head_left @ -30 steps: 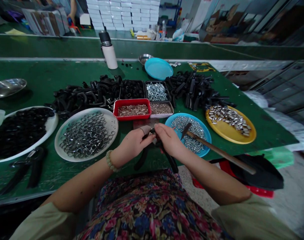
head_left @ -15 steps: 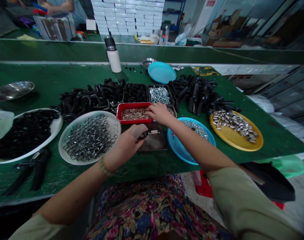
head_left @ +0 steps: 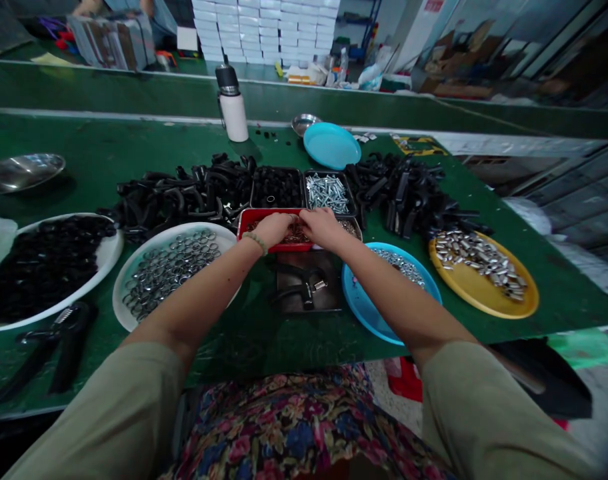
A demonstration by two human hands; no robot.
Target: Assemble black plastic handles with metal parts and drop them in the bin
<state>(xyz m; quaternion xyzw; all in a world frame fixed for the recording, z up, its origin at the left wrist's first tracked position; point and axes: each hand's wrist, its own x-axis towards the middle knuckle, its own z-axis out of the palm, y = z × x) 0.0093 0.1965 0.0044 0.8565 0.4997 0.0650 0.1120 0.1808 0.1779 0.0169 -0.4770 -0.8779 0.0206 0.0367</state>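
Note:
My left hand [head_left: 273, 229] and my right hand [head_left: 323, 225] meet over the red tray [head_left: 279, 247] of thin copper-coloured pins [head_left: 297, 235]. Both have bent, closed fingers reaching among the pins; whatever they hold is too small or hidden to make out. Just below, a black hand grip exerciser [head_left: 307, 288] lies on a dark metal plate [head_left: 329, 302], its short coil spring [head_left: 320, 285] showing at the right side. Behind the red tray stand a black tray of small black parts [head_left: 277, 187] and another of silver screws [head_left: 327, 192].
Metal rings fill a white plate [head_left: 121, 303] at left, beside a plate of black parts [head_left: 44, 267]. A blue plate [head_left: 374, 323] and a yellow plate of silver cylinders [head_left: 449, 280] stand at right. Black handles [head_left: 184, 193] lie heaped behind. A bottle [head_left: 233, 113] stands farther back.
My left hand has let go of the black grip exerciser, which now lies on the metal plate, and has moved up to the red tray. My right hand stays at the tray.

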